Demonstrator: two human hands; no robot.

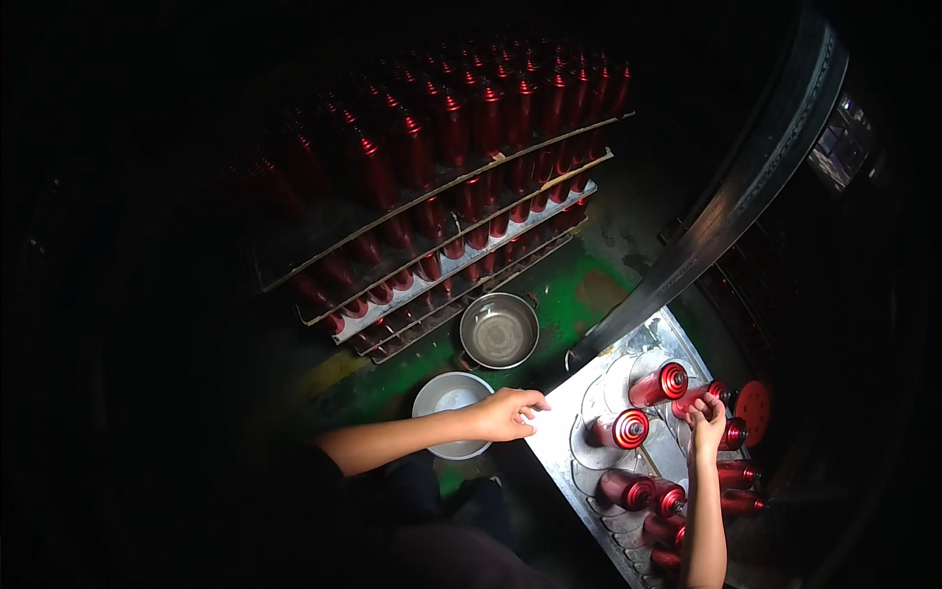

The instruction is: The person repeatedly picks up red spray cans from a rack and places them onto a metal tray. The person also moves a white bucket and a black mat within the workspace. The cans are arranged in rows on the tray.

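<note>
Racks of red metal canisters (461, 147) fill the far side of the dim floor, stacked in several tiers with cardboard sheets (442, 191) between the layers; they stand upright and close together, row on row. A wide black conveyor belt (746, 187) sweeps in a curve down the right side toward a brightly lit steel work table (564, 432). On that table lie a handful more of the same red canisters, most tipped on their sides over round recesses, their ribbed ends facing up. One canister (659, 383) sits at the table's far end, another canister on its side (618, 429) lies near the middle, and others crowd the near end and the right edge.

On the green-painted floor between the racks and the table stand two round metal bowls: a steel bowl (499, 330) farther out and a paler bowl (451, 398) partly under the forearm.

As a judgement, the work looks well advanced on the rack side, with the tiers full, while about ten pieces on the table remain to be handled.

The left hand (505, 412) rests at the table's left edge, fingers loosely curled and holding nothing. The right hand (706, 424) is closed round the neck of a held canister (699, 393) lying at the table's right side, fingers wrapped narrow about it.
</note>
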